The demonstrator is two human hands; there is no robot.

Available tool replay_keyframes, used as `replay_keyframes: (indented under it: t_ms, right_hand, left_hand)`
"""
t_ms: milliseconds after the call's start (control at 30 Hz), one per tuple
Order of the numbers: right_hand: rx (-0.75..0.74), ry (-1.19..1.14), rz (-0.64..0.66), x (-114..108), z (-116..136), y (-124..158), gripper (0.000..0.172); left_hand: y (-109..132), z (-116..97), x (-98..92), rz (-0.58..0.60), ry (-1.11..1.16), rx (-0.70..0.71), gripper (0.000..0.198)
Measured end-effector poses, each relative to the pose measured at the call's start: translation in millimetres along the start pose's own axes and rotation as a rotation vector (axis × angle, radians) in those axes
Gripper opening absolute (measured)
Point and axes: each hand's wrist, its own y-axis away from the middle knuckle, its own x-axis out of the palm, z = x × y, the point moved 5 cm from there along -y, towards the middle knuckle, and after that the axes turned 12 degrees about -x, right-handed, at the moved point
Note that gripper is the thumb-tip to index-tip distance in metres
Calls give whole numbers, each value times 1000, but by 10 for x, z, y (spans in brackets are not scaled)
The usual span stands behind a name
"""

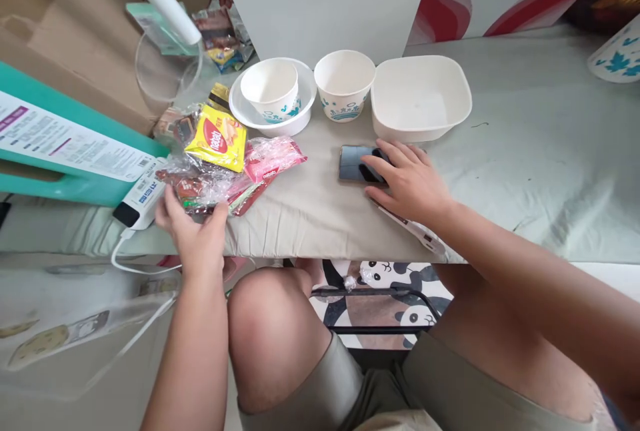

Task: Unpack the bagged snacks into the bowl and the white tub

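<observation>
My left hand (195, 228) is at the front of a heap of wrapped snacks, thumb and fingers spread around its near edge. In that heap lie a yellow snack packet (217, 138), a pink packet (275, 156) and several clear-wrapped pieces, partly overlapping. My right hand (413, 181) lies palm down with fingers stretched over the right end of a dark smartphone (353, 163), which rests flat on the cloth. Beneath that hand and wrist a thin white flat object (417, 231) shows at the table edge; its kind is mostly hidden.
Behind stand a white bowl (237, 101) with a paper cup (270, 88) in it, another paper cup (345, 88) and a white rectangular tub (423, 121). At left are a white power bank (143, 194) with a cable, a green container (75, 151) and a clear cup (167, 71).
</observation>
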Motion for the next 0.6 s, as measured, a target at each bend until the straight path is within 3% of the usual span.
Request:
replay_keyframes:
  t_ms: [100, 200, 300, 400, 500, 600]
  right_hand:
    - [60, -108, -123, -129, -70, 193, 47]
    - [130, -214, -186, -207, -114, 322, 45]
    - [133, -256, -213, -220, -136, 386, 43]
    - [138, -264, -239, -192, -176, 436, 38]
    - [140, -249, -241, -138, -225, 475, 34]
    - [71, -237, -341, -125, -253, 496, 30]
  left_hand:
    - [155, 27, -151, -202, 51, -118, 100]
    - [316, 48, -167, -137, 138, -201, 92]
    - [365, 58, -197, -140, 111, -187, 72]
    - [299, 82, -242, -210, 32, -173, 56]
    - [169, 120, -244, -200, 10, -197, 46]
    - [77, 149, -290, -196, 23, -206, 50]
